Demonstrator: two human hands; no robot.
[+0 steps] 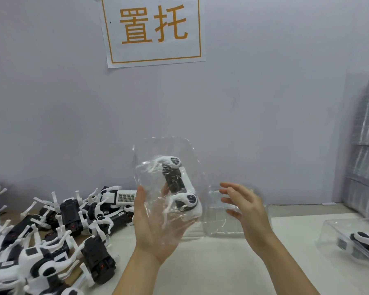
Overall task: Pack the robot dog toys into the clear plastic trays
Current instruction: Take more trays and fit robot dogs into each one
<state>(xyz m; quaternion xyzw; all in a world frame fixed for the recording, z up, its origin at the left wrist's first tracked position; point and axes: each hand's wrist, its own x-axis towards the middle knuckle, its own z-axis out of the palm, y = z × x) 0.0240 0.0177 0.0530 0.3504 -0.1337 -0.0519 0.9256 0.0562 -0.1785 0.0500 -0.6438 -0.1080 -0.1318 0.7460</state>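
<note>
My left hand [149, 233] holds a clear plastic tray [164, 150] upright above the table, thumb on its left edge and palm behind it. A black and white robot dog toy [179, 186] sits inside that tray. My right hand [247, 209] hovers just right of the tray, fingers spread and relaxed, holding nothing. A second clear tray [219, 222] lies empty on the table behind my right hand. A heap of loose robot dog toys [58, 231] covers the table at the left.
A packed clear tray with a toy [354, 241] rests at the right edge. Stacks of empty trays [366, 145] stand against the wall at the far right. A paper sign [153, 30] hangs on the wall. White tabletop [222, 269] lies below my hands.
</note>
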